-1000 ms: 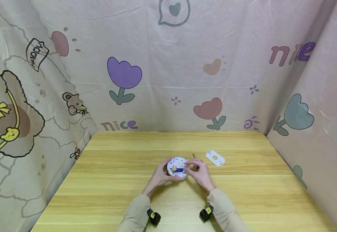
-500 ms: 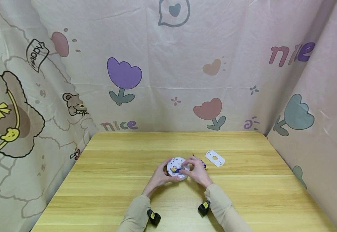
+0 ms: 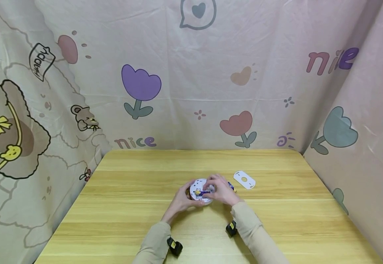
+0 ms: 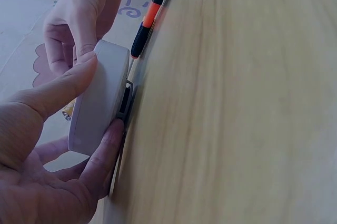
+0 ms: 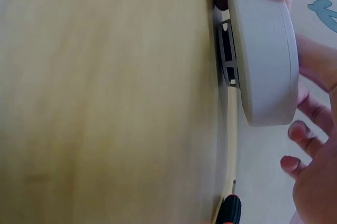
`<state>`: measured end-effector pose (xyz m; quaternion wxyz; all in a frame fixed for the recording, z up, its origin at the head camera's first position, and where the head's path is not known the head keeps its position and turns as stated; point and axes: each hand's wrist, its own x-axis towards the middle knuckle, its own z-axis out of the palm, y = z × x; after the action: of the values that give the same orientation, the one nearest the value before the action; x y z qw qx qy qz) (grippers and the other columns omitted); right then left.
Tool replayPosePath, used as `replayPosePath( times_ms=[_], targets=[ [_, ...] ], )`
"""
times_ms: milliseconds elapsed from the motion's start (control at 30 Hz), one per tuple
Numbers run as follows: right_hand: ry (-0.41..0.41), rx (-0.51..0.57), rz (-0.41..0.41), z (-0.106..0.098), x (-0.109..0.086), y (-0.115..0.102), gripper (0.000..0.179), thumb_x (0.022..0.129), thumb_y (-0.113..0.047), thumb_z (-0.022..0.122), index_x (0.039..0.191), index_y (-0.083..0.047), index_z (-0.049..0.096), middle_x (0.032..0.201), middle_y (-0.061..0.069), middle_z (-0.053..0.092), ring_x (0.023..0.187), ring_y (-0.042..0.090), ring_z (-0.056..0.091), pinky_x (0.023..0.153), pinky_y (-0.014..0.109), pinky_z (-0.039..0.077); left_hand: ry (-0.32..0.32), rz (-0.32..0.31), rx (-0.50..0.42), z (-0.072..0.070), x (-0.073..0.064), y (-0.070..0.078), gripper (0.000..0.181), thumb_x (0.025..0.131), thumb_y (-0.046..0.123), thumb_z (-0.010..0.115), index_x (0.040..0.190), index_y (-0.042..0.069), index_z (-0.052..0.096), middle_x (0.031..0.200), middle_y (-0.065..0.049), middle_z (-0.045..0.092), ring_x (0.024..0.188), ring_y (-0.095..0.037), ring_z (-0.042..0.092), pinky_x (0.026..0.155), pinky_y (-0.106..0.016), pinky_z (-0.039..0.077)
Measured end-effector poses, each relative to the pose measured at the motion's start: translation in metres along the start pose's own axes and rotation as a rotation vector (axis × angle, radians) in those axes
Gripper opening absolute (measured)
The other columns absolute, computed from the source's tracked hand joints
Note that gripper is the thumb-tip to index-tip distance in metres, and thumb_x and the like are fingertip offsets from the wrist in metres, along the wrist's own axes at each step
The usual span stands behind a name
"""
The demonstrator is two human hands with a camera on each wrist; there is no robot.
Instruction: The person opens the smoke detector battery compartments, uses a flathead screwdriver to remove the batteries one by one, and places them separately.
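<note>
A round white smoke alarm [image 3: 196,184] is held with its back face up, tilted just over the table. My left hand [image 3: 180,200] grips it by the rim, thumb on the near side and fingers round the far edge. A blue-and-yellow battery [image 3: 203,192] shows in the recess of that face. Thumb and index finger of my right hand [image 3: 221,190] pinch at the battery's right part, covering some of it. The other right fingers curl loosely in the right wrist view. Underneath, the slotted vent [image 5: 227,50] faces the table.
Right of the hands, a small screwdriver [image 4: 147,23] with a black and orange handle lies on the wooden table [image 3: 138,194], partly hidden by my right hand in the head view. Beyond it lies a white oblong mounting plate [image 3: 249,184] with a round hole. Patterned cloth hangs behind.
My right hand has shifted left and further over the alarm's face, its fingers reaching deeper onto the battery; its forearm swung forward. My left hand and the alarm barely moved.
</note>
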<state>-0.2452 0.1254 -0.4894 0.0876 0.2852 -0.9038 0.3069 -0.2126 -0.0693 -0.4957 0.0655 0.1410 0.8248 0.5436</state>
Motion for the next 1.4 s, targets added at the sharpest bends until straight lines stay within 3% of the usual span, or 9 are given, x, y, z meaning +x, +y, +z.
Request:
replayPosePath(
  times_ms=[300,433,767,967,1267,1400],
  targets=[
    [-0.009,-0.071,-0.2,-0.003,-0.002,-0.002,0.019,0.07,-0.029,0.074,0.088,-0.023,0.071,0.099,-0.009,0.057,0.096,0.01,0.046,0.084,0.032,0.039,0.003,-0.016,-0.008,0.0,0.0,0.001,0.095,0.06,0.027,0.081,0.138,0.007,0.029,0.131,-0.019,0.044,0.115,-0.031,0.048,0.095,-0.04,0.046],
    [-0.006,-0.091,-0.246,-0.004,-0.003,-0.004,0.018,0.072,-0.024,0.073,0.089,-0.019,0.071,0.099,-0.006,0.058,0.096,0.013,0.048,0.085,0.033,0.04,0.004,-0.01,-0.007,0.0,0.0,0.0,0.094,0.061,0.026,0.081,0.138,0.007,0.03,0.131,-0.019,0.045,0.115,-0.03,0.048,0.094,-0.039,0.046],
    [-0.016,-0.157,-0.209,0.0,-0.005,-0.005,0.015,0.077,-0.027,0.067,0.091,-0.02,0.067,0.103,-0.011,0.058,0.097,0.005,0.045,0.092,0.031,0.04,0.006,-0.016,0.004,0.0,0.0,0.0,0.094,0.061,0.026,0.081,0.138,0.007,0.03,0.13,-0.019,0.046,0.112,-0.029,0.049,0.092,-0.038,0.047],
    [0.003,-0.144,-0.216,0.002,-0.008,-0.005,0.013,0.079,-0.024,0.065,0.092,-0.02,0.064,0.101,-0.01,0.058,0.098,0.006,0.046,0.099,0.039,0.037,0.016,0.012,-0.014,-0.002,-0.004,0.011,0.089,0.063,0.013,0.079,0.136,-0.002,0.03,0.129,-0.027,0.044,0.112,-0.038,0.047,0.093,-0.049,0.044],
    [0.047,-0.123,-0.2,0.002,-0.012,-0.007,0.014,0.081,-0.018,0.063,0.095,-0.019,0.06,0.099,-0.007,0.061,0.098,0.01,0.052,0.102,0.05,0.035,0.023,0.008,0.023,0.0,0.001,-0.002,0.094,0.059,0.025,0.082,0.137,0.005,0.031,0.131,-0.021,0.045,0.114,-0.032,0.049,0.093,-0.04,0.046],
    [0.087,-0.116,-0.18,0.001,-0.015,-0.008,0.015,0.082,-0.017,0.062,0.097,-0.018,0.06,0.095,-0.008,0.062,0.091,0.008,0.053,0.095,0.039,0.043,0.02,0.014,0.004,0.0,0.002,-0.003,0.095,0.059,0.025,0.082,0.137,0.005,0.031,0.13,-0.021,0.045,0.113,-0.032,0.049,0.091,-0.039,0.048]
  ],
)
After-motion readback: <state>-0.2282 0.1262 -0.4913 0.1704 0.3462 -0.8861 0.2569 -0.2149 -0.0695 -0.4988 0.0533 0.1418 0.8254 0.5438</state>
